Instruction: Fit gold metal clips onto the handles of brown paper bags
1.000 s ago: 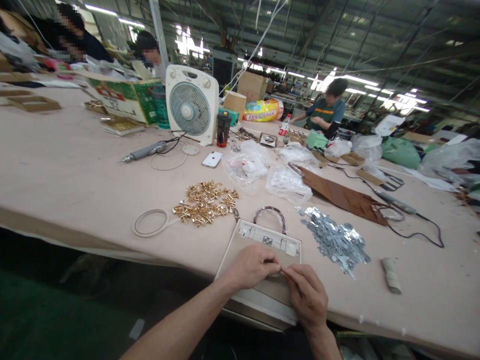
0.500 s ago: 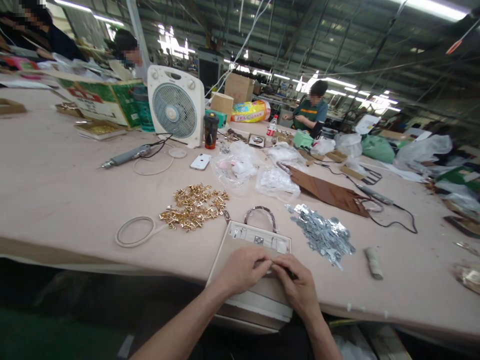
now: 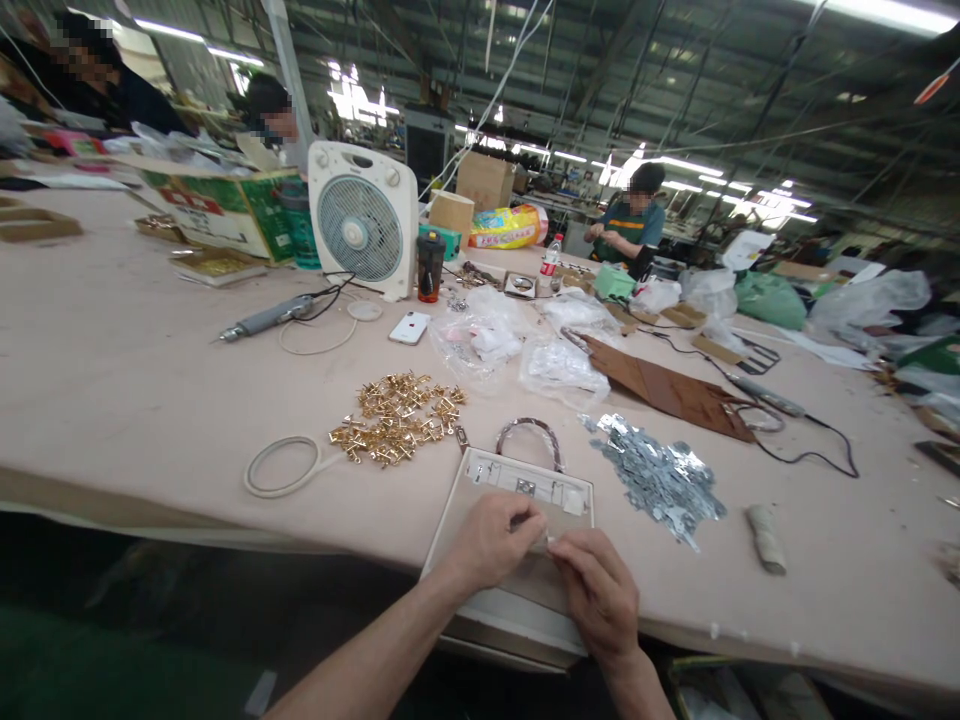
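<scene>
My left hand (image 3: 496, 540) and my right hand (image 3: 600, 585) are both closed in a pinch, fingertips nearly touching. A tiny pale bit shows between them, too small to name. Below the hands lies a flat handbag (image 3: 457, 505) with a beige panel, its curved brown handle (image 3: 529, 425) pointing away from me. White strips and small metal fittings show along the bag's far end. Left of the handle is a pile of gold-coloured metal fittings (image 3: 397, 415); to its right, a heap of flat silvery metal pieces (image 3: 660, 475).
A tape roll (image 3: 281, 467) and a small beige roll (image 3: 765, 538) flank the bag. Farther back are a phone (image 3: 409, 327), a fan (image 3: 364, 220), plastic bags (image 3: 562, 370), a brown leather piece (image 3: 667, 390) and corded hand tools (image 3: 266, 318). A co-worker (image 3: 630, 215) sits across the table.
My fingertips have drawn slightly apart, the right hand shifting a little right and down. The whole view has swung slightly left. The bag stays under my hands.
</scene>
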Available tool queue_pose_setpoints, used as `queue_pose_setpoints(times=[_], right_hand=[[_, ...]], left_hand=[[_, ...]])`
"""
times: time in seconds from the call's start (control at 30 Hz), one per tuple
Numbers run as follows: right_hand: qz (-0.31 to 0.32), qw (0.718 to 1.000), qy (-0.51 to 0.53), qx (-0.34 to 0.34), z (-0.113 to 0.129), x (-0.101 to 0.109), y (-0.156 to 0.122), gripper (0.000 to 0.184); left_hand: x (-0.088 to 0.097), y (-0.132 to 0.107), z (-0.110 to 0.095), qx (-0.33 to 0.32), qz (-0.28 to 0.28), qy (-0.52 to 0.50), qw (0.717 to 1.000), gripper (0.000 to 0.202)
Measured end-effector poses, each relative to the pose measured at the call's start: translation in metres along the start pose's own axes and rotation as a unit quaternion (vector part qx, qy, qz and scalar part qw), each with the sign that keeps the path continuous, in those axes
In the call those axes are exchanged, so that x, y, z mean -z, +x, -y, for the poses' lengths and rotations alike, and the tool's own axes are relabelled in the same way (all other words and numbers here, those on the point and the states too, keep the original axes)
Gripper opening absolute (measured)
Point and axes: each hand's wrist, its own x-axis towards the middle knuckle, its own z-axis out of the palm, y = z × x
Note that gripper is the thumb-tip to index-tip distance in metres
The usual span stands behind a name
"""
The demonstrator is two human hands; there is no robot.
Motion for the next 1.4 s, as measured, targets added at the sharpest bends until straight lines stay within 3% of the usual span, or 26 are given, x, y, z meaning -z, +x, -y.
queue_pose_setpoints(times=[0.07,0.17,0.3,0.4,0.5,0.6,0.67,0.73,0.83,0.93,1.13,1.4], right_hand=[[0.014,0.998,0.039,-0.047,0.001,0.001,-0.002,0.023],[-0.016,0.982,0.077,-0.171,-0.004,0.006,-0.003,0.010],[-0.075,0.942,0.122,-0.305,-0.016,0.011,-0.006,0.026],[-0.148,0.903,0.167,-0.366,-0.024,0.013,-0.008,0.037],[-0.139,0.888,0.190,-0.395,-0.026,0.017,-0.003,0.043],[-0.104,0.895,0.192,-0.389,-0.021,0.020,0.015,0.053],[-0.068,0.904,0.199,-0.372,-0.016,0.020,0.031,0.065],[-0.019,0.915,0.193,-0.354,-0.012,0.016,0.047,0.060],[0.057,0.932,0.156,-0.323,-0.011,0.004,0.065,0.035],[0.095,0.950,0.116,-0.275,-0.016,-0.008,0.073,0.033],[0.098,0.964,0.034,-0.244,-0.033,-0.026,0.073,0.031],[0.061,0.973,0.019,-0.223,-0.039,-0.042,0.067,0.026]], left_hand=[[0.000,0.001,0.000,0.012,-0.011,0.004,1.000,0.024],[0.004,0.001,0.000,-0.002,0.010,-0.012,1.000,0.026],[0.008,0.001,0.000,-0.008,0.000,-0.061,0.998,0.030],[0.009,0.000,0.000,0.001,-0.029,-0.067,0.997,0.033],[0.008,-0.003,-0.002,-0.035,-0.005,-0.039,0.999,0.029],[0.004,-0.011,-0.005,-0.118,0.078,0.046,0.989,0.020],[0.000,-0.017,-0.005,-0.169,0.136,0.130,0.968,0.017],[-0.003,-0.021,-0.004,-0.196,0.166,0.205,0.944,0.016],[-0.005,-0.023,-0.001,-0.205,0.174,0.246,0.931,0.016],[-0.006,-0.022,0.000,-0.200,0.172,0.244,0.933,0.016],[-0.006,-0.020,-0.001,-0.195,0.178,0.231,0.936,0.015],[-0.006,-0.020,-0.003,-0.186,0.176,0.226,0.940,0.012]])
